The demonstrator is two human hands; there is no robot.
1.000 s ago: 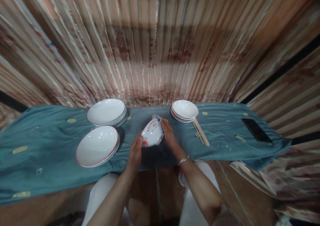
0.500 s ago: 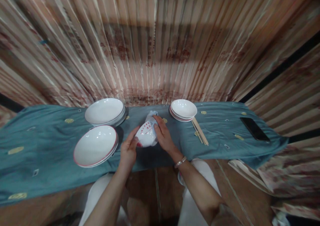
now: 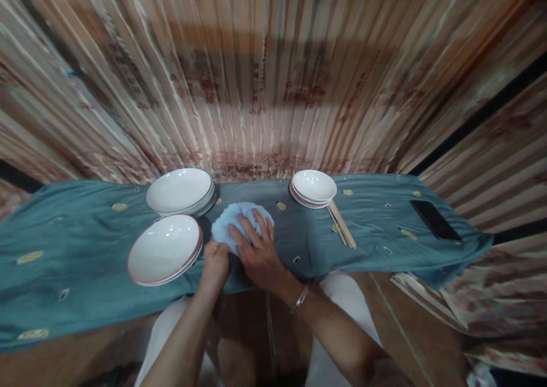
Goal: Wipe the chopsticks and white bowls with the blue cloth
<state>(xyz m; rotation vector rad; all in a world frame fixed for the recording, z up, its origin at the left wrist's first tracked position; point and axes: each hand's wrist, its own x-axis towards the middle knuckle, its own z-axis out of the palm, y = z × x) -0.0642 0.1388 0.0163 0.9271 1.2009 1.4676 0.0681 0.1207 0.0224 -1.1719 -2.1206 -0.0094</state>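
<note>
Low over the front of the table, my left hand [image 3: 216, 261] is closed at the near left edge of a small white bowl, gripping its rim. A light blue cloth [image 3: 225, 223] covers nearly all of the bowl; only a sliver of pinkish rim shows between my hands. Across the cloth lies my right hand [image 3: 260, 250], fingers spread and bent, pressing it against the bowl. Just left of my left hand stands a stack of red-rimmed white bowls [image 3: 164, 250]. Behind it is a stack of larger dark-rimmed white dishes [image 3: 179, 190].
Small white bowls [image 3: 314, 186] are stacked at the back, right of centre. Wooden chopsticks [image 3: 342, 224] lie beside them, and a black phone [image 3: 435, 220] rests farther right. A green patterned cloth [image 3: 98, 250] covers the narrow table. A pleated curtain [image 3: 273, 90] hangs directly behind.
The bowl has been turned, so its printed outside no longer shows. My right hand has moved from the bowl's right side onto its top, spreading the cloth over it.
</note>
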